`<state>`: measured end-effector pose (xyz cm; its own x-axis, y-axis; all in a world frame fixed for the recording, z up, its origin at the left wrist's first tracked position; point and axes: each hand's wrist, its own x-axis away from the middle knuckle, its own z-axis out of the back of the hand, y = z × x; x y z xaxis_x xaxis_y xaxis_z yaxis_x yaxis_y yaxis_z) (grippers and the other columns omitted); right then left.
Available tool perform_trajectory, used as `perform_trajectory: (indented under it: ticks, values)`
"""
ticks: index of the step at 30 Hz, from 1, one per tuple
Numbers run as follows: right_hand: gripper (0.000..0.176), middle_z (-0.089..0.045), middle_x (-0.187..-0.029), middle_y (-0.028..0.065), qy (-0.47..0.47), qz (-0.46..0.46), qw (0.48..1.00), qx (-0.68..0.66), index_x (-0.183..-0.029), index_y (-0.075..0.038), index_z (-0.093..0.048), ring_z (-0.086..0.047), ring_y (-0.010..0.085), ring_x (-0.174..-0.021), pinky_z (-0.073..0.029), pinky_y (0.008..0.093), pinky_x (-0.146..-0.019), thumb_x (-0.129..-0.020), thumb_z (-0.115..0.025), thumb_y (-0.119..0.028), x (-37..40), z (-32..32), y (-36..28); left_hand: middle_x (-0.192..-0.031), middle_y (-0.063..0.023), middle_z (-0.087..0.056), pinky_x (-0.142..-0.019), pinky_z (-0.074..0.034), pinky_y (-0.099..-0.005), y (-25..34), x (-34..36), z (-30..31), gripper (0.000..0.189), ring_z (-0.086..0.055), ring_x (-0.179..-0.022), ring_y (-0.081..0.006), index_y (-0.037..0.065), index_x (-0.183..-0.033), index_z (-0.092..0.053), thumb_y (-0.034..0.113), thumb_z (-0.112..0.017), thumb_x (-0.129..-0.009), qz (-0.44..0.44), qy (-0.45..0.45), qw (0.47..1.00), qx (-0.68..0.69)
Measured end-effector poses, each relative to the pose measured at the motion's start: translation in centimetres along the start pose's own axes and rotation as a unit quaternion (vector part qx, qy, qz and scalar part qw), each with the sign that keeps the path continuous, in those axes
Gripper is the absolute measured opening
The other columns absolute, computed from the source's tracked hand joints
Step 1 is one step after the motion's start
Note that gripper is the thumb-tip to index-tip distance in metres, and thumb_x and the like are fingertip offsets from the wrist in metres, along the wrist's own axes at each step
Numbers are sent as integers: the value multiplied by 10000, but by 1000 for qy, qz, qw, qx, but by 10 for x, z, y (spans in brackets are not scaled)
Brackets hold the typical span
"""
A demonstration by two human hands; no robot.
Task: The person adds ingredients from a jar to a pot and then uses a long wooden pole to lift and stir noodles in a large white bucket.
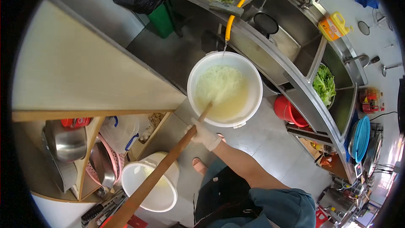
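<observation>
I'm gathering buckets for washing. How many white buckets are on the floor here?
2. One white bucket, holding noodles in water, sits below the yellow hose; the second bucket stands nearer, beside the wooden shelf. Others may be hidden.

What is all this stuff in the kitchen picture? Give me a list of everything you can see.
noodle bucket: one, white, on the floor below the hose
noodles: one mass, pale, in liquid inside that bucket
wooden pole: one, brown, tip in the noodles
second bucket: one, white, on the floor by the shelf
hose: one, yellow, hanging over the sink edge
sink unit: one, steel, across the upper right
lettuce: one heap, green, in a sink basin
jug: one, yellow, on the sink ledge
red bucket: one, red, under the sink
steel bowls: at least two, silver, left shelf
basket: one, blue, far right
right hand: one, white glove, gripping the pole
left hand: out of view
</observation>
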<state>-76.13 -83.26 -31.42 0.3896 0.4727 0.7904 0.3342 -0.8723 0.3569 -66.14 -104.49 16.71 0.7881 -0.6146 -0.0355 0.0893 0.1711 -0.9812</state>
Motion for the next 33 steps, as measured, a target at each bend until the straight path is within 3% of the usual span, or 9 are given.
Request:
perform_trajectory:
  ticks: [2, 4, 12, 15, 17, 20, 26, 28, 33]
  values:
    - [169, -455, -687, 65, 19, 31, 999, -22, -911, -81, -406, -481, 206, -599, -474, 385, -662, -889, -521, -203, -36, 28, -37, -818, -92, -631, -624, -481, -376, 24, -30, 5, 327, -607, -758, -194, 136, -698, -574, 447, -593, -795, -114, -36, 992, 27]
    - [257, -489, -783, 99, -4, 107, 994, -21, -977, -60, -435, -522, 252, -692, -493, 421, -731, -864, -572, -245, -85, 60, -67, -803, -79, -497, -731, -409, -383, 86, -53, -12, 62, -514, -767, -241, 64, -797, -493, 119, -482, -770, -30, -80, 980, 179]
    - [216, -520, -876, 133, -53, 137, 980, -136, -993, -71, -441, -538, 293, -779, -494, 456, -734, -867, -549, -210, -125, 69, -61, -699, -69, -497, -587, -399, -342, 194, 1, -46, 93, -516, -633, -218, 68, -795, -503, 149, -529, -755, -37, -284, 933, 216]
    - [194, -521, -841, 148, -57, 151, 978, -131, -949, -74, -444, -533, 301, -746, -495, 457, -673, -860, -553, -208, -115, 82, -76, -569, -114, -591, -515, -476, -415, 227, 12, -41, 323, -612, -544, -287, -4, -850, -515, 290, -600, -748, -46, -474, 776, 413]
    - [243, -508, -828, 120, -20, 221, 974, -50, -940, -64, -452, -536, 257, -724, -485, 396, -646, -851, -578, -251, -86, 78, -74, -583, -147, -588, -544, -481, -416, 246, 24, -41, 392, -605, -569, -329, 9, -831, -512, 350, -662, -709, -128, -494, 690, 514]
    - [221, -512, -738, 88, -22, 243, 970, 10, -883, -79, -471, -532, 232, -660, -477, 372, -583, -828, -608, -243, -111, 103, -68, -560, -165, -571, -519, -472, -438, 284, 68, -41, 373, -588, -542, -358, 22, -790, -504, 347, -666, -701, -33, -483, 636, 601]
    - [231, -466, -611, 42, -23, 177, 981, 78, -782, -97, -445, -486, 202, -527, -442, 340, -510, -822, -620, -243, -81, 118, -5, -697, -195, -616, -552, -494, -392, 297, 165, -35, 226, -632, -681, -265, 86, -726, -598, 308, -621, -761, 32, -567, 610, 553]
    - [242, -465, -608, 41, -7, 187, 978, 92, -762, -98, -448, -487, 201, -527, -441, 340, -511, -820, -624, -254, -60, 119, 17, -649, -248, -585, -593, -500, -420, 318, 215, -38, 198, -628, -679, -334, 67, -803, -629, 246, -612, -722, 54, -561, 593, 575]
    - [282, -455, -575, 36, 65, 171, 973, 138, -725, -103, -458, -485, 205, -516, -438, 340, -510, -809, -637, -305, -47, 125, 51, -590, -152, -593, -547, -481, -434, 400, 324, -59, 194, -598, -585, -357, 90, -652, -593, 281, -627, -665, 130, -492, 566, 649]
